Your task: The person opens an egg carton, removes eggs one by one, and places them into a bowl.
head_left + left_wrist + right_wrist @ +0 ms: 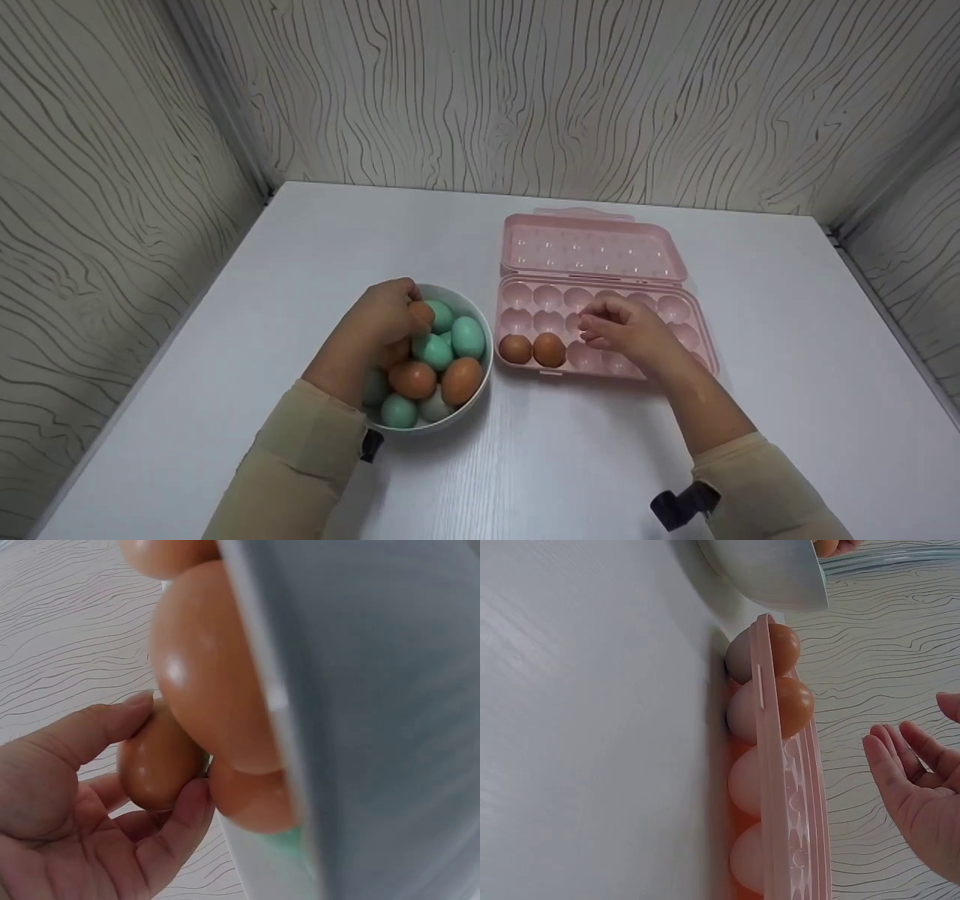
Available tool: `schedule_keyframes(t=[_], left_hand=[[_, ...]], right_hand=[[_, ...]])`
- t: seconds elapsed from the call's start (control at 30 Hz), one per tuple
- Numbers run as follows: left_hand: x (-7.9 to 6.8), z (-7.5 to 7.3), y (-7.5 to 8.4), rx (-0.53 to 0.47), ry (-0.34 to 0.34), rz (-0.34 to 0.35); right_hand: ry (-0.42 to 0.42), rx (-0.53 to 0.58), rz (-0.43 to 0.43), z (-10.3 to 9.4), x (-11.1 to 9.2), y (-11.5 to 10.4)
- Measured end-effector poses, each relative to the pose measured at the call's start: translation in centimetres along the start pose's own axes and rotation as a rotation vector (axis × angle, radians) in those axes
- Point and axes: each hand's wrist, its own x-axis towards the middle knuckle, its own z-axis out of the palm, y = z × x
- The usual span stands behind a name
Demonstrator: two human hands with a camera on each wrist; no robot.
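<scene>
Over the far left part of a white bowl (489, 352), my left hand (386, 315) pinches a brown egg (157, 757) between thumb and fingers. Brown and green eggs fill the bowl, among them a large brown egg (461, 381) and a green egg (469, 337). My right hand (626, 330) hovers above the pink egg carton (709, 360), its fingers loosely bent and holding nothing. Two brown eggs, one in the front left corner (515, 349) and one beside it (549, 350), sit in the carton's front row. Part of the carton is hidden under my right hand.
The carton's pink lid (592, 244) lies folded back behind its base. Both stand on a white table (570, 465), with the bowl close to the carton's left side. Wood-patterned panels (480, 97) enclose the table at the back and sides.
</scene>
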Motion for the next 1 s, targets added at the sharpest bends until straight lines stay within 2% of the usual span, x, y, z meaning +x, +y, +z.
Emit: schedule_keyframes(t=[0.2, 0.47, 0.77, 1.0], left_hand=[[0.2, 0.1, 0.1, 0.008, -0.015, 0.007], [0.0, -0.2, 0.6, -0.111, -0.057, -0.029], [0.2, 0.0, 0.7, -0.136, -0.062, -0.064], [0.4, -0.1, 0.6, -0.216, -0.071, -0.086]], right_hand=[[0.016, -0.009, 0.027, -0.2, 0.1, 0.4], [0.023, -0.014, 0.057, -0.4, 0.2, 0.8], [0.020, -0.023, 0.069, -0.6, 0.1, 1.0], [0.032, -0.051, 0.083, -1.0, 0.1, 1.4]])
